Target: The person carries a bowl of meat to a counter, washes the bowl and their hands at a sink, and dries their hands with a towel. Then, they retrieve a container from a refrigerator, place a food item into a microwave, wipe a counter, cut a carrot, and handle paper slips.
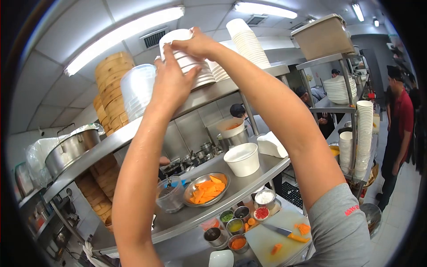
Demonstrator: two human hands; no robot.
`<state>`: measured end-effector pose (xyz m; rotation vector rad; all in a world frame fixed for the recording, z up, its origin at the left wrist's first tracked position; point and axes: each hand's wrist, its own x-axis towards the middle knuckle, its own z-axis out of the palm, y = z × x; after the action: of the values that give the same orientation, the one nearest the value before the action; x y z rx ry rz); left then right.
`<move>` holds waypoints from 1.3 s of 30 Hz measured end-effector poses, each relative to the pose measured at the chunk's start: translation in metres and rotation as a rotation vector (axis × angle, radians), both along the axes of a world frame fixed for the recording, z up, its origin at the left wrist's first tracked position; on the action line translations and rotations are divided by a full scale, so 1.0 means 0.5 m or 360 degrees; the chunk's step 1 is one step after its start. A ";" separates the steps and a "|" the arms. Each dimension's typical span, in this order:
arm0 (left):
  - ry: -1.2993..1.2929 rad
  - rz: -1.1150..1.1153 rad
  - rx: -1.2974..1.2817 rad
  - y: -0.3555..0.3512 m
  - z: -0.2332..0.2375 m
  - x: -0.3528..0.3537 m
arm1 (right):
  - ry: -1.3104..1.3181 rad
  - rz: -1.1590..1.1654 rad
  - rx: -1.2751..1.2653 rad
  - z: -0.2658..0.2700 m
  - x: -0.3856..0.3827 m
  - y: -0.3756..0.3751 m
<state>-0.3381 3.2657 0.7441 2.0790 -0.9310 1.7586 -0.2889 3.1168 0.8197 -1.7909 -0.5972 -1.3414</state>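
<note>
Both my arms reach up to the top shelf [222,87], where an upside-down stack of white bowls [202,76] stands. My left hand [171,82] wraps the near left side of the stack, thumb against the bowls and fingers near the top. Higher up, my right hand [195,46] grips the top bowl [178,35], with fingers over its side and base. Left of the stack are nested clear plastic tubs [138,89] and bamboo steamers [113,73]. To the right stands a tall stack of white cups [249,42].
Below are a metal bowl of orange pieces [207,189], a white tub [242,159], and a cutting board [280,236] with a knife [287,232]. Small metal cups of ingredients [235,226] sit beside the board. A person in red [402,107] stands in the right aisle.
</note>
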 end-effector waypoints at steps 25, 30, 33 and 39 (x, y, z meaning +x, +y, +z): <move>-0.0084 -0.0536 0.0330 0.166 -0.334 -0.182 | -0.0699 0.0580 0.0315 -0.494 -0.235 -0.100; 0.0740 -0.0777 -0.0255 0.168 -0.756 -0.219 | 0.0567 0.0901 0.0955 -1.077 -0.245 -0.075; 0.1360 -0.0197 -0.0289 0.279 -0.974 -0.221 | 0.1780 0.1914 0.1351 -1.227 -0.271 0.116; 0.1614 0.0673 -0.1305 0.690 -1.052 -0.294 | 0.2675 0.2107 0.0269 -1.330 -0.233 0.372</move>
<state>-0.4849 3.6108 0.2182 2.1478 0.4603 0.7085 -0.4053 3.3028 0.1550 -1.2242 -0.4109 0.9733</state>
